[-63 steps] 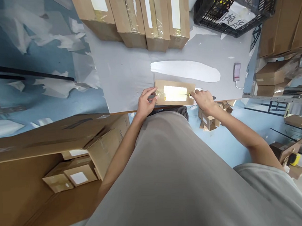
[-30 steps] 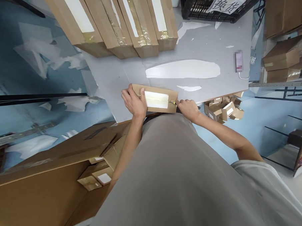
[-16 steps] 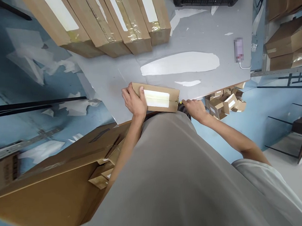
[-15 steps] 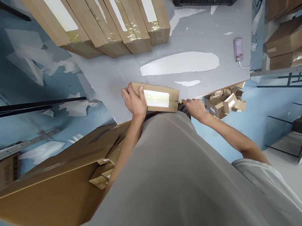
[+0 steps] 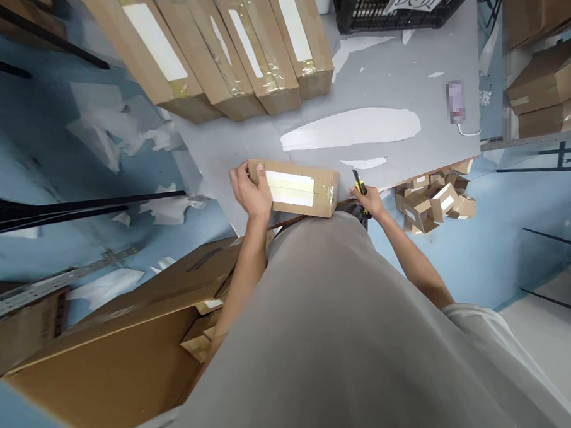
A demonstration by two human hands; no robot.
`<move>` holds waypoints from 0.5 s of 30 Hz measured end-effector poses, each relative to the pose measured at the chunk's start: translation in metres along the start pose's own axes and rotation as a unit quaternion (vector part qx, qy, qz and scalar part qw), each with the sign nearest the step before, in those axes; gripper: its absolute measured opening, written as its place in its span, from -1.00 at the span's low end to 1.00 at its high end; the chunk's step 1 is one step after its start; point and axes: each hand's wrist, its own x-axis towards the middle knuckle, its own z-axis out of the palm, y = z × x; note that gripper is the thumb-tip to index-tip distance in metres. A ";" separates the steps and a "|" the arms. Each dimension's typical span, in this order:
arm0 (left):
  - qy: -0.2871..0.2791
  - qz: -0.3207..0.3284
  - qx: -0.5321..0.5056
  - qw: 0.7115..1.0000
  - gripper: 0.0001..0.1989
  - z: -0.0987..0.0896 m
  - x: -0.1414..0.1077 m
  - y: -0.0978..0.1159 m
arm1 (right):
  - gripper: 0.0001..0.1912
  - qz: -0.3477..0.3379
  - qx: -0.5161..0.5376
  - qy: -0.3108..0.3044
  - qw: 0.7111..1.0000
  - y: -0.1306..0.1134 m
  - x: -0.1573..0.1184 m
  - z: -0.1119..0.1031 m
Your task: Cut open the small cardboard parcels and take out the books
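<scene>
My left hand (image 5: pixel 252 191) grips the left end of a small brown cardboard box (image 5: pixel 326 193), thumb on top beside its white label (image 5: pixel 291 188). The box sits at the near edge of the grey table (image 5: pixel 244 137), slightly tilted, with shiny tape over its right end. Just right of that end, and apart from it, my right hand (image 5: pixel 371 201) is closed around a yellow and black utility knife (image 5: pixel 359 183). The knife's dark tip points up and away from me.
Several taped cartons (image 5: pixel 273 57) line the table's far left, beside a black plastic crate (image 5: pixel 385 14). White paper pieces (image 5: pixel 352 128) lie on the tabletop. A large open carton (image 5: pixel 117 366) stands at lower left; small opened boxes (image 5: pixel 431 201) are heaped on the right.
My right hand has drawn back from the box's taped end, and the knife has turned to point away from me. My left hand keeps hold of the box. The camera view has shifted slightly.
</scene>
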 end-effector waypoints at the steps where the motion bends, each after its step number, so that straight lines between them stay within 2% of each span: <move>1: 0.002 -0.005 -0.008 1.000 -0.48 -0.002 0.004 -0.003 | -0.50 0.014 0.052 -0.008 0.999 0.002 0.007 0.015; 4: 0.015 -0.019 -0.024 0.999 -0.52 -0.011 0.014 -0.013 | -0.50 0.031 0.143 -0.027 0.989 -0.003 0.014 0.047; 7: 0.026 -0.023 -0.030 0.999 -0.59 -0.016 0.019 -0.020 | -0.52 0.015 0.170 -0.025 0.985 -0.019 0.009 0.052; 9: 0.023 -0.033 -0.037 0.998 -0.62 -0.012 0.018 -0.021 | -0.52 -0.012 0.171 0.003 0.985 -0.029 0.005 0.039; 12: -0.012 -0.059 -0.057 0.997 -0.67 0.009 0.010 -0.013 | -0.54 -0.061 0.148 0.060 0.985 -0.038 0.003 0.003; 13: -0.045 -0.071 -0.072 0.994 -0.69 0.019 0.006 -0.008 | -0.54 -0.080 0.130 0.075 0.985 -0.040 0.004 -0.012; 15: -0.146 -0.099 -0.115 0.978 -0.74 0.042 -0.004 0.002 | -0.55 -0.117 0.068 0.104 0.985 -0.043 0.005 -0.039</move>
